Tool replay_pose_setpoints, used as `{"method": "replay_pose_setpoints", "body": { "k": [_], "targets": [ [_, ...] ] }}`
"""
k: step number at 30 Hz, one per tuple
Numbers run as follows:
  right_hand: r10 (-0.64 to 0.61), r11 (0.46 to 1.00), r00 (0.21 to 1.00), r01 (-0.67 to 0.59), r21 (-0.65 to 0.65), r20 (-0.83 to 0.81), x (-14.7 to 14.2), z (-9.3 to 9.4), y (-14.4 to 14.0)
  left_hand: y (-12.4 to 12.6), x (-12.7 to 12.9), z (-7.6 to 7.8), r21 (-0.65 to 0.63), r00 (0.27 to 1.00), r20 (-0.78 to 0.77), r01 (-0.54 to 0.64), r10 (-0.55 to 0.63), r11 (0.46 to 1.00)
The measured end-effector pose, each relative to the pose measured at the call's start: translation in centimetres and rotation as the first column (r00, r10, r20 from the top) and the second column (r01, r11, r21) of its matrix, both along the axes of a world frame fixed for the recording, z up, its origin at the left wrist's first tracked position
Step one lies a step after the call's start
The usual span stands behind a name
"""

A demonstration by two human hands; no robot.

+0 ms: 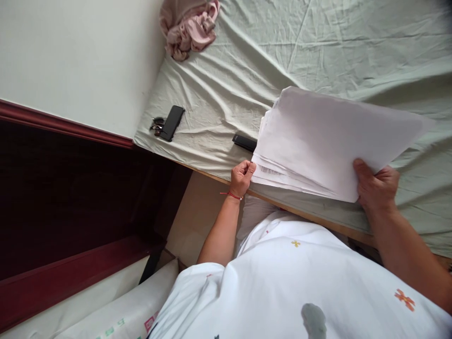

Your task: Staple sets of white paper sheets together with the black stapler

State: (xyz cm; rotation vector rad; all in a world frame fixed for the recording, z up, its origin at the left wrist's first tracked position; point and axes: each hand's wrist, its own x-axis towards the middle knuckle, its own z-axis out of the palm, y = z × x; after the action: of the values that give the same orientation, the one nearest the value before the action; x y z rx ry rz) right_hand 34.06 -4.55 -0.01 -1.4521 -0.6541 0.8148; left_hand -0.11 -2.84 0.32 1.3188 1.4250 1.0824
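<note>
A thick stack of white paper sheets lies on a bed covered with a pale green sheet. My right hand grips the stack's near right corner, thumb on top, lifting the upper sheets. My left hand, with a red string at the wrist, pinches the stack's near left corner at the bed's edge. Printed text shows on a lower sheet.
A black phone lies beside sunglasses at the bed's left corner. A small black device sits just left of the papers. Pink cloth is bunched at the far left. A white wall and dark wooden furniture stand to the left.
</note>
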Motion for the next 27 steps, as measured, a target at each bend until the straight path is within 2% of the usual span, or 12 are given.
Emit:
{"method": "replay_pose_setpoints", "body": {
  "k": [4, 9, 16, 23, 27],
  "targets": [
    [0.002, 1.000, 1.000, -0.002, 0.013, -0.018, 0.0, -0.1, 0.0, 0.0, 0.0, 0.1, -0.021, 1.000, 0.014, 0.016, -0.015, 1.000],
    [0.017, 1.000, 0.999, -0.016, 0.023, -0.044, 0.0, -0.1, 0.0, 0.0, 0.1, 0.0, 0.037, 0.999, -0.021, -0.034, 0.035, 0.999],
    [0.086, 0.996, 0.996, -0.087, -0.023, -0.016, 0.8, -0.7, -0.3, 0.1, -0.1, -0.9, 0.037, 0.989, 0.125, -0.082, 0.077, 0.996],
    [0.123, 0.990, 0.992, -0.123, -0.067, -0.006, 1.1, -0.4, -0.6, 0.3, 0.0, -0.9, 0.062, 0.993, -0.022, -0.112, 0.114, 0.992],
    [0.138, 0.988, 0.990, -0.138, -0.063, -0.011, 0.9, -0.2, -0.6, 0.2, 0.1, -0.8, 0.075, 0.992, -0.024, -0.124, 0.126, 0.989]
  ]
}}
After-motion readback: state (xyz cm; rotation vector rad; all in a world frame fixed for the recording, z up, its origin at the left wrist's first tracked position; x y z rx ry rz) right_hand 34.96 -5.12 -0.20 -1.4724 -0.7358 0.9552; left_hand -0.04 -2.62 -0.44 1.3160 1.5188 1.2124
